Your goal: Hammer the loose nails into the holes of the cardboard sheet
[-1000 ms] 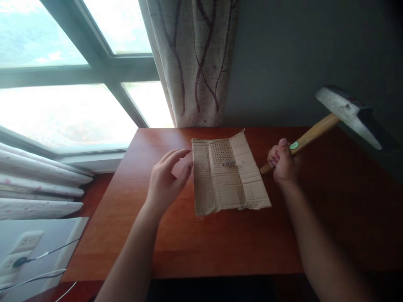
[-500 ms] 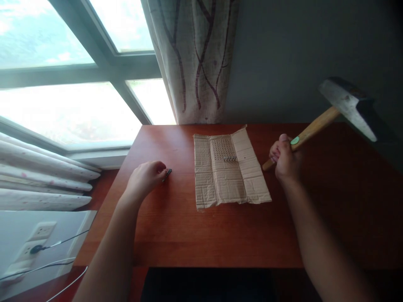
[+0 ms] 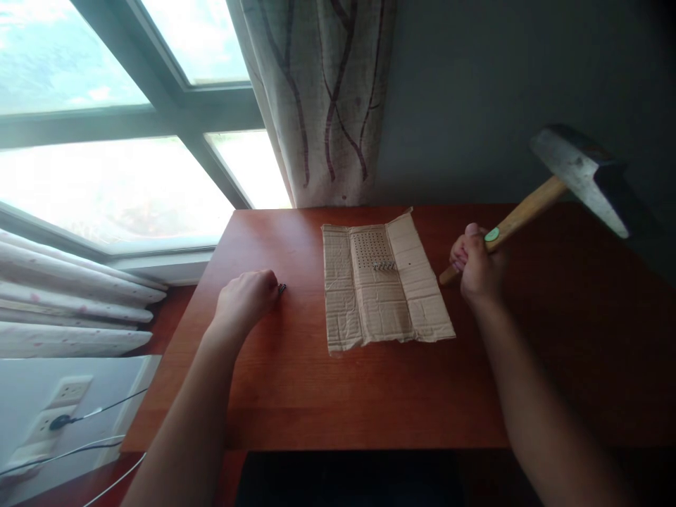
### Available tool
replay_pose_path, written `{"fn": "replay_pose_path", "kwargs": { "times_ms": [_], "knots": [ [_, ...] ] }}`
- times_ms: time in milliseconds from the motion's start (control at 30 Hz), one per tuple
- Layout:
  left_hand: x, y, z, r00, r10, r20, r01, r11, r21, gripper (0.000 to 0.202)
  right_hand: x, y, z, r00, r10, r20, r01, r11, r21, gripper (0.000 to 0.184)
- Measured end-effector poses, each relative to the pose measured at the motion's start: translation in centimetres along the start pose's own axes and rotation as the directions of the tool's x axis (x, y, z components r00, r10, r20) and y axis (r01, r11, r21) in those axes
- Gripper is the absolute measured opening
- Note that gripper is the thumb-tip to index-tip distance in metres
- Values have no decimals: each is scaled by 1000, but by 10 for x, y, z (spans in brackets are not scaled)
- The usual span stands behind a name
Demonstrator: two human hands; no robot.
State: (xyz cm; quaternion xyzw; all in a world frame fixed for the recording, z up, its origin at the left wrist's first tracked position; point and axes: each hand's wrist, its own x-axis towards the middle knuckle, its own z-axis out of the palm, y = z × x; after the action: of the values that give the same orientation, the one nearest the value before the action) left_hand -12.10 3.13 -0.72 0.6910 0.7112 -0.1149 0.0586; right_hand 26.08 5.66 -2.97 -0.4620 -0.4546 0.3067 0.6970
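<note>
My right hand (image 3: 479, 266) is wrapped round the wooden handle of a hammer (image 3: 528, 208). Its metal head is raised above the table at the right. On the left of the tabletop, the fingers of my left hand (image 3: 247, 299) are closed at a few small dark nails (image 3: 282, 287). Those fingers partly cover the nails, and what is between them is hidden. Between my hands lies a creased sheet of cardboard (image 3: 383, 303) with a grid of small holes or nail heads near its far edge. Along the near side of that grid, a short row of nails (image 3: 384, 266) sticks up.
The reddish wooden table (image 3: 338, 408) stands against a dark wall (image 3: 475, 105). A patterned curtain (image 3: 338, 105) hangs behind it. To the left are a window (image 3: 132, 190), another curtain (image 3: 63, 310) and a wall socket (image 3: 66, 405) with cables.
My left fingers have closed in over the small nails, which now show less. The right hand and hammer have barely moved; the whole view has shifted slightly.
</note>
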Motion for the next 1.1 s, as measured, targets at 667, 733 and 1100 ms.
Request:
{"fn": "replay_pose_path", "kwargs": {
  "times_ms": [667, 733, 1100],
  "knots": [
    [-9, 84, -42, 893, 120, -433, -442, 52, -896, 16, -1, 4, -4, 1000, 3, 27, -3, 1000, -5, 60],
    [-10, 102, -48, 881, 159, -445, -455, 30, -890, 14, -2, 3, -4, 999, 7, 32, -7, 1000, -6, 60],
    [-6, 124, -28, 825, 143, -547, -562, 302, -770, 6, -1, 1, -2, 1000, 18, 21, -19, 999, 29, 58]
  ]
}}
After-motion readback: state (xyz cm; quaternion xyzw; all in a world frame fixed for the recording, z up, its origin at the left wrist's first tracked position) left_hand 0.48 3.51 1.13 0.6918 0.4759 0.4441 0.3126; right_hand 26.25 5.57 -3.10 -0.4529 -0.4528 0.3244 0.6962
